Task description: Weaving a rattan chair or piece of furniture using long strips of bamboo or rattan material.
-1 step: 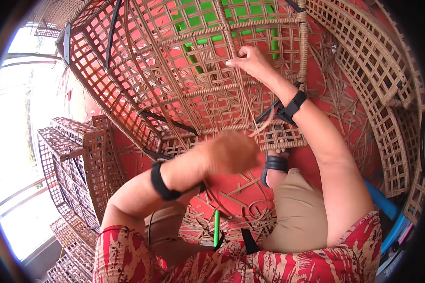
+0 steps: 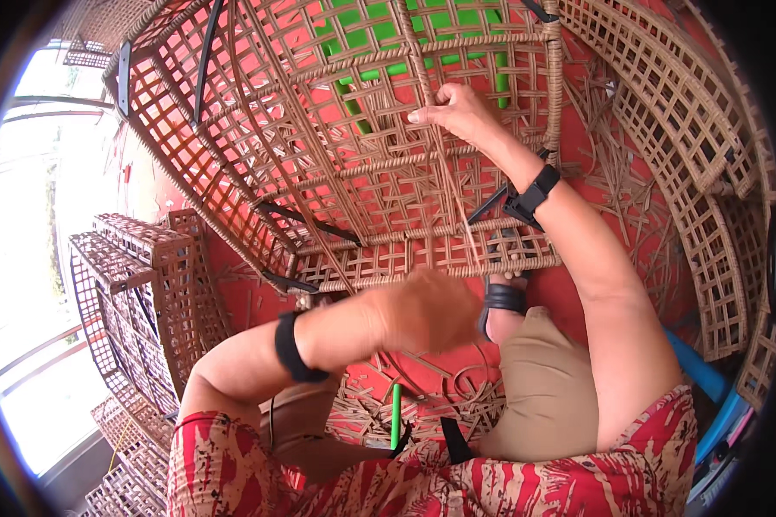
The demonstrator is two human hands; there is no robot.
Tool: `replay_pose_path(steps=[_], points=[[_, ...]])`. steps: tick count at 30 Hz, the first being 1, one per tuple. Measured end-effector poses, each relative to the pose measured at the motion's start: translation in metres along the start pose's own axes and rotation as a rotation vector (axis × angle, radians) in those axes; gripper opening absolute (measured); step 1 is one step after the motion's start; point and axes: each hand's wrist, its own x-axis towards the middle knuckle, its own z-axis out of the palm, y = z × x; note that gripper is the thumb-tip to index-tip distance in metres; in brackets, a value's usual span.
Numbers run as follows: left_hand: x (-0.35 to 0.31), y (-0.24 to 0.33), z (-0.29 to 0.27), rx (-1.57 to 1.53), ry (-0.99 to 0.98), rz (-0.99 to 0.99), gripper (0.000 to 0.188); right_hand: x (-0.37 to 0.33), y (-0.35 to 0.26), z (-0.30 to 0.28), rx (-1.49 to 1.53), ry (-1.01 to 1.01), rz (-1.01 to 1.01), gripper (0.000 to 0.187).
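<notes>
In front of me leans a large openwork woven frame (image 2: 388, 159) of brown wicker strands, its bars wrapped in the same material. My right hand (image 2: 459, 114) pinches an upright wrapped bar (image 2: 418, 65) near the frame's middle, thumb on its left side. From there a loose brown wicker strand (image 2: 467, 222) runs down toward me to my left hand (image 2: 433, 312). The left hand is a closed shape below the frame's near edge; motion blurs its fingers, but the strand leads straight into it.
Behind the frame stands a green plastic stool (image 2: 457, 30). Woven panels (image 2: 681, 129) curve along the right, and more woven pieces (image 2: 147, 302) stack at left. Strand scraps (image 2: 616, 164) litter the red floor. A green stick (image 2: 396, 418) stands between my legs; my sandalled foot (image 2: 502, 310) is by the frame.
My left hand has dropped slightly toward me, and the strand, curved before, now runs nearly straight. My right hand has stayed at the bar.
</notes>
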Motion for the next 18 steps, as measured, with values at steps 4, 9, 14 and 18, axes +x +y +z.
replay_pose_path(steps=[4, 9, 14, 18], points=[[-0.024, 0.071, -0.008, -0.415, 0.162, 0.419, 0.029, 0.003, 0.000, 0.008, 0.053, 0.026, -0.099, 0.034], [0.006, 0.019, -0.029, -0.669, 0.074, 0.236, 0.022, -0.001, 0.025, 0.000, 0.115, 0.005, -0.161, 0.027], [0.037, -0.142, -0.009, -0.638, 0.997, -0.593, 0.028, -0.004, 0.028, 0.011, 0.534, -0.087, -0.024, 0.029], [0.061, -0.198, -0.002, -0.704, 1.313, -0.491, 0.033, -0.007, 0.033, 0.016, 0.809, -0.109, -0.031, 0.026]])
